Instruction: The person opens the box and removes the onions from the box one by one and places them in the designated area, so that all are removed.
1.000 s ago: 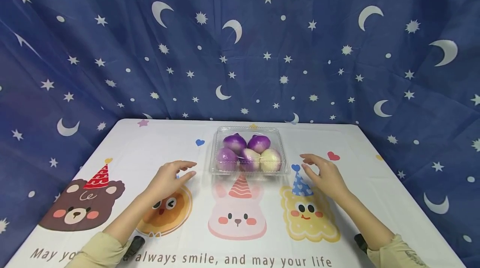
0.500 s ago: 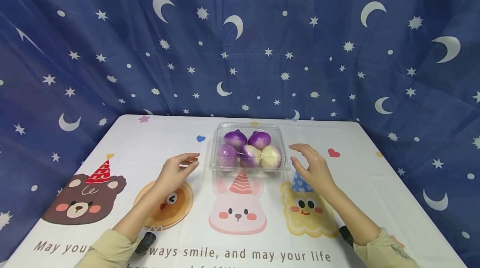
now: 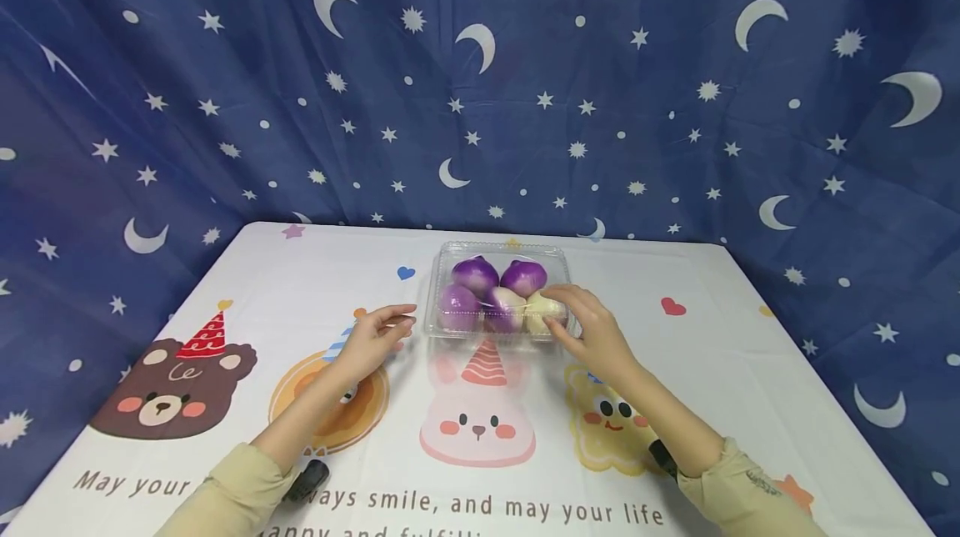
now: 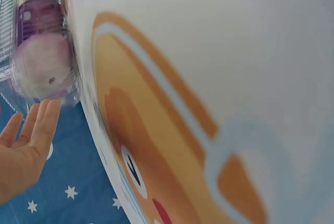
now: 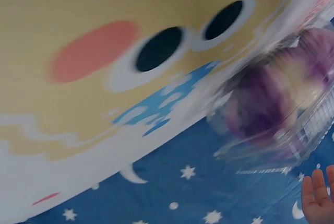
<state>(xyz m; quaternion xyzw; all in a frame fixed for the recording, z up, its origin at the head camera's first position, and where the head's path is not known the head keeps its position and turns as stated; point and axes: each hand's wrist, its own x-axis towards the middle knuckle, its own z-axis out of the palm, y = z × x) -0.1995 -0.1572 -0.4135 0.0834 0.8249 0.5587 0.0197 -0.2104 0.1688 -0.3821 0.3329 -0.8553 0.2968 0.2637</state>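
Observation:
A clear plastic clamshell box [image 3: 562, 255] with a closed lid stands at the back middle of the table. Inside it lie several purple and whitish onions [image 3: 476, 275]. My left hand [image 3: 372, 343] hovers just left of the box, with a small gap between the fingertips and its side. Over the box's front right corner reaches my right hand [image 3: 600, 337], thumb and fingers spread; I cannot tell whether they touch the plastic. The left wrist view has the left hand [image 4: 26, 151] near the box's end. Only fingers of the right hand [image 5: 319, 195] show in the right wrist view.
A white tablecloth [image 3: 337, 262] printed with cartoon animals and lettering covers the table. Behind it hangs a blue curtain [image 3: 510, 162] with moons and stars. Black wrist straps [image 3: 309, 480] sit at both wrists.
Both hands have moved inward toward the box. The right hand has come from beside it to over its front right corner; the left has neared its left side. The view has shifted slightly.

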